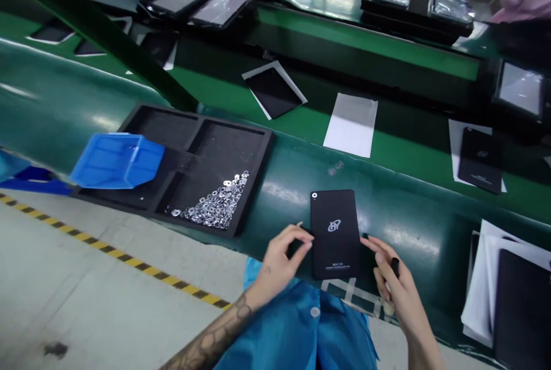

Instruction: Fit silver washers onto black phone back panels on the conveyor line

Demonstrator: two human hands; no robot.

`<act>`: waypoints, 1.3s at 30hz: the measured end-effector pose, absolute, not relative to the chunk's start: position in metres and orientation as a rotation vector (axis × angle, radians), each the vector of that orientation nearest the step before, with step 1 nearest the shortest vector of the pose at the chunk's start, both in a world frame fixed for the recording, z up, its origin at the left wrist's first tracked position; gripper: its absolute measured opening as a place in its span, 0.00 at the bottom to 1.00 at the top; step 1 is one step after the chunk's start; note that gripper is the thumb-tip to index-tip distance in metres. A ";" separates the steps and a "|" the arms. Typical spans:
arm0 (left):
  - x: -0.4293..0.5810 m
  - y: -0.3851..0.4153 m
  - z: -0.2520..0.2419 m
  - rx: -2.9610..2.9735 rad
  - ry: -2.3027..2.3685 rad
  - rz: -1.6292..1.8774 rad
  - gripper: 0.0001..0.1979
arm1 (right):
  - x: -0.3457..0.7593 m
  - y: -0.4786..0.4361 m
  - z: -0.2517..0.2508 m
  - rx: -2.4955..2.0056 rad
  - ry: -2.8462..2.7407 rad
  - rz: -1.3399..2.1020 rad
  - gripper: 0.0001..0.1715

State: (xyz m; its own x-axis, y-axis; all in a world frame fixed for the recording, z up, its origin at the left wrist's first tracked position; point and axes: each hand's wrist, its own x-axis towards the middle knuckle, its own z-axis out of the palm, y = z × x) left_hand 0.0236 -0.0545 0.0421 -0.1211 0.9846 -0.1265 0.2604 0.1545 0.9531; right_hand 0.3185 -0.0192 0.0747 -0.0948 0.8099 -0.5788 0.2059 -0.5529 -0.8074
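A black tablet back cover (334, 235) lies flat on the green bench with its printed logo up and a ringed camera hole at its top left corner. At its left edge is my left hand (282, 258), thumb and fingertips drawn together in a pinch; anything between them is too small to make out. My right hand (398, 284) is on the other side, its index fingertip at the cover's right edge. Its other fingers curl around a slim pen-like tool (395, 267) with a black end, mostly hidden by the hand.
Left of me, a black foam tray (253, 186) holds many small silvery rings (215, 206), with a blue bin (118, 160) resting on it. Black covers on white sheets (275, 92) lie along the green belt. More sheets and a dark panel (523, 307) lie at right.
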 end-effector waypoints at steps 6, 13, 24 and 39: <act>0.052 -0.055 0.034 1.089 1.343 1.024 0.10 | 0.302 -0.001 0.055 -1.659 -1.077 1.860 0.33; 0.014 -0.046 0.029 0.899 1.408 1.115 0.14 | 0.277 0.089 0.075 -1.552 -1.214 1.521 0.38; -0.011 -0.070 0.004 1.285 1.483 1.283 0.09 | 0.248 0.271 0.086 -2.075 -1.956 0.344 0.24; -0.016 -0.078 -0.026 1.485 1.456 1.215 0.13 | 0.032 0.364 0.059 -1.833 -2.324 0.423 0.22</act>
